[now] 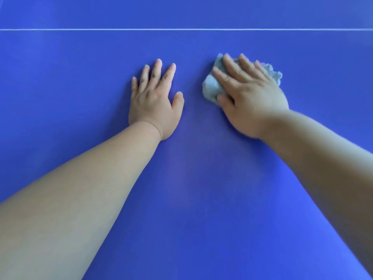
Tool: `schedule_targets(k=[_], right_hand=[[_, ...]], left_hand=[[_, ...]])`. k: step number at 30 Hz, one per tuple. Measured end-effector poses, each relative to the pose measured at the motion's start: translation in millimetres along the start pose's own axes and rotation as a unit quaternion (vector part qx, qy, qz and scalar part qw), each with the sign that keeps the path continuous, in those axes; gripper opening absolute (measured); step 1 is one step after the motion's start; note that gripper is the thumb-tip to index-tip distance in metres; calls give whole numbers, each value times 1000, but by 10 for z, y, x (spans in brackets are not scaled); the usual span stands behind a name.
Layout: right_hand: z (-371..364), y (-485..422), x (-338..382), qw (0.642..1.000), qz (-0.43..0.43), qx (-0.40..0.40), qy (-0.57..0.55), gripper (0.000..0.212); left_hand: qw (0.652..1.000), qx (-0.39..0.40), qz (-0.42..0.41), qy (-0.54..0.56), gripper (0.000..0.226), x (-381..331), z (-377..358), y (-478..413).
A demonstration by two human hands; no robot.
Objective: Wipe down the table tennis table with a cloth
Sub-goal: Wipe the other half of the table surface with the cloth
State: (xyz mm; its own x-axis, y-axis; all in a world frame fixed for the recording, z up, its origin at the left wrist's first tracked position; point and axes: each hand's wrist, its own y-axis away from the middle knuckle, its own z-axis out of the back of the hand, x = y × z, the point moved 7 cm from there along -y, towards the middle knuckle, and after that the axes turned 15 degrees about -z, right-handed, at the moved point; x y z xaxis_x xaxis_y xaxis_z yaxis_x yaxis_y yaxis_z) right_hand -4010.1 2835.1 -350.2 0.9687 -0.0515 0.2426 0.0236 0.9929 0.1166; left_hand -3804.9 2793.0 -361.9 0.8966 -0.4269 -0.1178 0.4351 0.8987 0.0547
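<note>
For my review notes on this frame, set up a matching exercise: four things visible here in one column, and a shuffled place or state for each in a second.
Column 1
1. left hand
2. right hand
3. cloth
4. white line

Column 2
A. bunched up, pale grey-blue, partly under a palm
B. runs straight across the far part of the table
C. lies flat on bare blue, holding nothing
D. presses down on fabric with straight fingers

Pairs: 1-C, 2-D, 3-A, 4-B
</note>
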Motion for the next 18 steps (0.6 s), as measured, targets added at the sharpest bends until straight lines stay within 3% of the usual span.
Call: schedule_targets(k=[5, 7, 9, 13, 15, 18], right_hand=[[-315, 1683, 290, 977, 209, 43, 22, 58], [-305, 1740, 217, 967, 245, 64, 28, 62], [-241, 1332, 114, 980, 188, 55, 33, 65], [-60, 443, -39, 1000, -28, -6, 12, 67], [-85, 513, -2, 999, -34, -7, 17, 66], [-195, 1307, 165, 998, 62, 12, 28, 62]], left_hand=[[1000, -2, -1, 5, 66, -7, 12, 17], [1000, -1, -2, 2, 65, -13, 18, 19], [1000, 2, -2, 6, 65, -27, 12, 2], [1000, 1, 3, 7, 65, -4, 5, 17], [1000, 1, 2, 12, 66, -28, 27, 9], [1000, 4, -1, 17, 66, -64, 67, 58]])
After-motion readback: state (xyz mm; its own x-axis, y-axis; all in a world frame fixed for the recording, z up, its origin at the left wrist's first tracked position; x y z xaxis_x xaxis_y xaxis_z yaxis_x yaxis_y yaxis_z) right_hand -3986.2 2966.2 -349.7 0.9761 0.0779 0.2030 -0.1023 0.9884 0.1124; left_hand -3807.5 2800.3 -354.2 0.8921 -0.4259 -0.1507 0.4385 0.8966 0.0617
